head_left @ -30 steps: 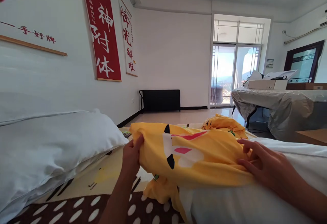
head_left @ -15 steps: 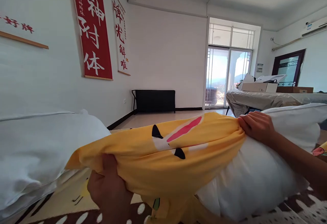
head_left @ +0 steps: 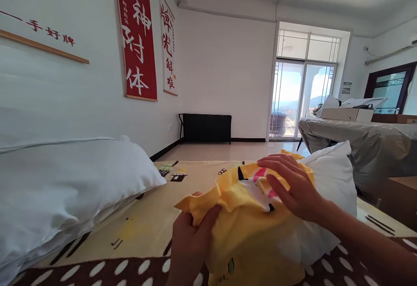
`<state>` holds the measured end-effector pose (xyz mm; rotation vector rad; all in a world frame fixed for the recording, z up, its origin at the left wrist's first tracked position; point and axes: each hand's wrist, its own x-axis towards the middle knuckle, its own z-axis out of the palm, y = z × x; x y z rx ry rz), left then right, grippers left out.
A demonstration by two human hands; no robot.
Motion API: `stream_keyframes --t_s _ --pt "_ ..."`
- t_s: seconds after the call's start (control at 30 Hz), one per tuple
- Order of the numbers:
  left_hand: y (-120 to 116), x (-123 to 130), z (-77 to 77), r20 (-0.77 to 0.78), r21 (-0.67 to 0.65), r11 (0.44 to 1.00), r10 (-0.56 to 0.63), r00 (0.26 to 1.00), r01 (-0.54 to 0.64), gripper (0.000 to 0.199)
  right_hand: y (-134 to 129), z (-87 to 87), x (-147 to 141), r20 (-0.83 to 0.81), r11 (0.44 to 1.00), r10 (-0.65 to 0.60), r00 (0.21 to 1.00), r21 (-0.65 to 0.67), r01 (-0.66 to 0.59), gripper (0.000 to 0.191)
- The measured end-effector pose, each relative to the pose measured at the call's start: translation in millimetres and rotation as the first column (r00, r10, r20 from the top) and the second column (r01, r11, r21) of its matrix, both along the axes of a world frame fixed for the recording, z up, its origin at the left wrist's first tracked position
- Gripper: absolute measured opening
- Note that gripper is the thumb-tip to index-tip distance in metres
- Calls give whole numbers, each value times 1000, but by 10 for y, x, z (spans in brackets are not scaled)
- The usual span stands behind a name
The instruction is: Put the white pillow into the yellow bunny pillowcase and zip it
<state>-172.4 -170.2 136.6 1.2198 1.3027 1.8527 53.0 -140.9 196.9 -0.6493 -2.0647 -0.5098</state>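
One yellow cloth (head_left: 243, 223), slacker now, in tight left fingers (head_left: 211, 220), beneath widened right fingers (head_left: 287, 172)

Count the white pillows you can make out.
2: the left pillow, on the blanket; the right pillow, partly covered by the yellow cloth, with the right hand on that cloth. Another may be hidden under the left pillow.

I'm getting bright yellow on the cloth (head_left: 233, 234), its print (head_left: 256, 192) all pink, white and black! Plain white on the right-hand pillow (head_left: 335, 181), plain white on the left-hand pillow (head_left: 94, 181). Cream blanket (head_left: 146, 229) with a brown band (head_left: 110, 273), white ovals across it! And I've got a red scroll (head_left: 138, 60), lettered white.
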Motion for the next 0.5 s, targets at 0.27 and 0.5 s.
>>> stream_keyframes --t_s 0.27,0.5 --pt "-69 -15 -11 21 38 997 64 998 -65 34 -165 104 -755 91 900 320 943 -340 -273 35" --pt "-55 -227 -70 41 84 996 -18 999 14 40 7 20 -901 -79 864 313 947 -390 -318 6"
